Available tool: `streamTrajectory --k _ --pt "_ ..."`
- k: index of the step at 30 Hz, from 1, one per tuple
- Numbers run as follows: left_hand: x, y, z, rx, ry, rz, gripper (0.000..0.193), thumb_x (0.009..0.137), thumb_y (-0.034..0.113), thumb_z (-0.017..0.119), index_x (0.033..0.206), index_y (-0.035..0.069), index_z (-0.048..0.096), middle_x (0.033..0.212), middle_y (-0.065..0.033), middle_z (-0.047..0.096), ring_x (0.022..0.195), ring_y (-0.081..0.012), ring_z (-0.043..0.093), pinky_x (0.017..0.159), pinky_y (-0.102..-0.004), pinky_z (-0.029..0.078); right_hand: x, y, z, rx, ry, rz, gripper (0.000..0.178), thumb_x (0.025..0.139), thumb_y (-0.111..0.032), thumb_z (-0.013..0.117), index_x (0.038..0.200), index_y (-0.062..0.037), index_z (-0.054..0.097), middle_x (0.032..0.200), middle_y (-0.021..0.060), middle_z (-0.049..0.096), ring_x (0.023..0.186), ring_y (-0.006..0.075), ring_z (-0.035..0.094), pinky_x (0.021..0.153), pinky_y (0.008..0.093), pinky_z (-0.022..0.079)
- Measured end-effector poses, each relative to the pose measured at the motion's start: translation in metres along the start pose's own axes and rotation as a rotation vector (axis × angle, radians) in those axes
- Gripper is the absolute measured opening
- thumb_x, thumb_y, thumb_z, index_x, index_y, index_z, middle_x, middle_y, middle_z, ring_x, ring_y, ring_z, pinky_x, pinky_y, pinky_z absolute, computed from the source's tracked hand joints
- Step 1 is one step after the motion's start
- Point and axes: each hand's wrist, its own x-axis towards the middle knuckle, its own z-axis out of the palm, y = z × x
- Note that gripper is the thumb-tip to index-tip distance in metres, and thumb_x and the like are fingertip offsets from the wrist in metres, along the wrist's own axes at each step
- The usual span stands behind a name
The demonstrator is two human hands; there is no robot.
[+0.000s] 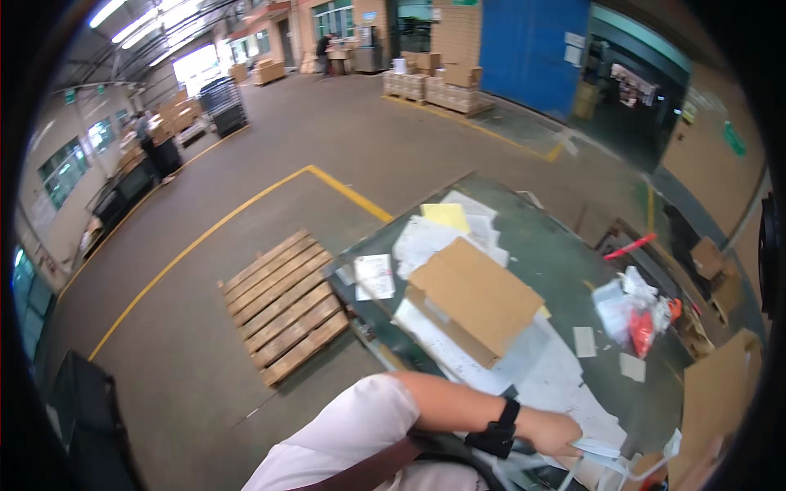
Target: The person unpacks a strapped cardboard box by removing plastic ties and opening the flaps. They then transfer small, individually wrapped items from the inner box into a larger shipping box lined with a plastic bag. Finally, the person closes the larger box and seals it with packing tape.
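My left arm reaches across from the lower edge to the right, in a white sleeve with a black band [496, 432] on the wrist. My left hand [553, 430] is closed at the near edge of the green table [548, 237], by a pale blue-and-white strip [602, 448] with white strap-like parts. Its fingertips are hidden, so what it grips is unclear. Beyond the hand, a flat brown cardboard box [475, 295] rests on spread white papers [553, 368]. My right hand does not show.
A wooden pallet [282, 303] lies on the floor left of the table. Plastic bags [630, 307] and small white cards [584, 342] lie on the table's right side. An upright cardboard sheet [712, 401] stands at the near right. Stacked boxes [434, 86] and two people are farther off.
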Motion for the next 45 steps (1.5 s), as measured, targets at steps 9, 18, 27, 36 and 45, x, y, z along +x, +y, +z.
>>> streamTrajectory --k 9,18,27,36,45 --pt "-0.135 0.037 -0.066 -0.02 0.738 0.279 0.035 0.09 0.031 0.059 0.102 -0.002 0.054 0.098 -0.0164 0.048 0.092 -0.0312 0.05 0.082 -0.0378 0.042 -0.044 0.04 0.246 0.573 -0.667 0.11 0.095 0.068 -0.034 0.081 0.137 -0.0057 0.023 0.134 0.0158 0.035 0.12 0.0267 0.043 0.098 0.0403 0.038" --pt "-0.315 0.029 -0.124 -0.862 1.238 0.072 0.053 0.098 0.052 0.033 0.09 0.004 0.055 0.067 -0.0006 0.052 0.055 -0.0107 0.049 0.051 -0.0241 0.04 -0.082 0.029 0.431 0.266 -1.102 0.072 0.036 0.085 -0.013 0.065 0.114 0.0026 0.052 0.085 0.0068 0.061 0.077 0.0126 0.059 0.071 0.0303 0.048" --pt "-0.532 -0.111 -0.108 0.601 0.873 -0.894 0.06 0.098 0.053 0.033 0.102 -0.003 0.056 0.069 -0.0083 0.056 0.06 -0.0216 0.053 0.061 -0.0373 0.049 -0.076 -0.074 0.576 -0.282 -1.643 -0.522 0.028 0.087 -0.025 0.061 0.101 -0.0027 0.053 0.087 0.0241 0.063 0.081 0.042 0.061 0.067 0.0454 0.048" --pt "-0.579 -0.041 -0.043 -0.995 0.58 -0.095 0.034 0.095 0.031 0.056 0.108 -0.001 0.056 0.095 0.0003 0.059 0.087 -0.0061 0.05 0.076 -0.023 0.044 -0.106 -0.076 0.677 0.197 -1.954 -0.308 0.026 0.088 -0.009 0.056 0.112 0.0 0.058 0.097 0.0139 0.066 0.09 0.0226 0.064 0.081 0.031 0.049" --pt "-0.615 -0.031 -0.005 -0.629 0.992 -0.195 0.053 0.098 0.032 0.049 0.134 -0.005 0.036 0.126 -0.0108 0.047 0.118 -0.0163 0.039 0.103 -0.029 0.03 -0.145 -0.034 0.64 0.225 -1.983 -0.084 0.023 0.095 -0.018 0.053 0.112 -0.0029 0.057 0.098 0.0134 0.063 0.092 0.0195 0.061 0.079 0.0311 0.046"
